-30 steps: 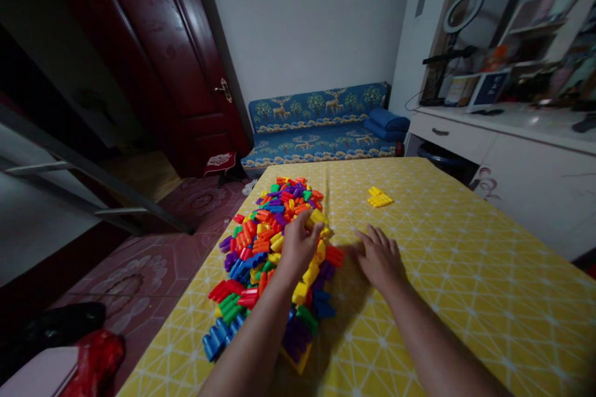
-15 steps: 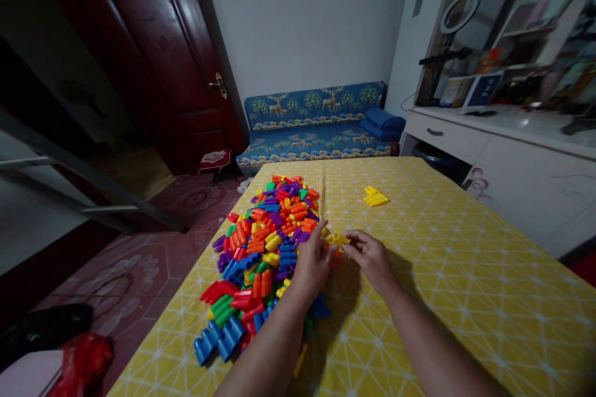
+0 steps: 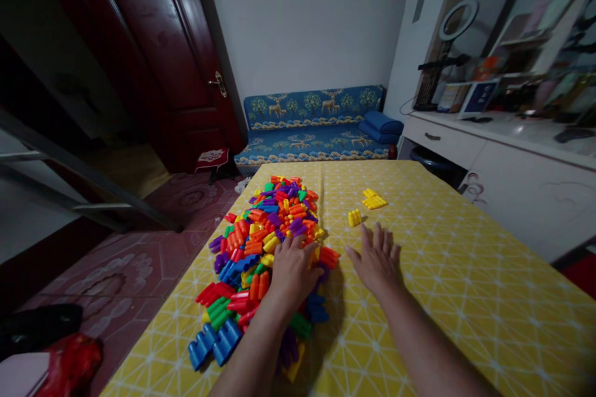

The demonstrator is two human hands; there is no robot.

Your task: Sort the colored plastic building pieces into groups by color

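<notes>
Ribbed ylw blk (image 3: 354,218) moved to cloth (image 3: 456,260) | R hand (image 3: 378,262) splayed | L hand (image 3: 293,270) grip unclear

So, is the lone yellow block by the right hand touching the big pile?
Apart. The head view shows a strip of patterned tablecloth between the lone yellow block and the pile.

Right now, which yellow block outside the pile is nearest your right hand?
The lone yellow block, just beyond the right hand; the other yellow blocks cluster farther back.
</notes>
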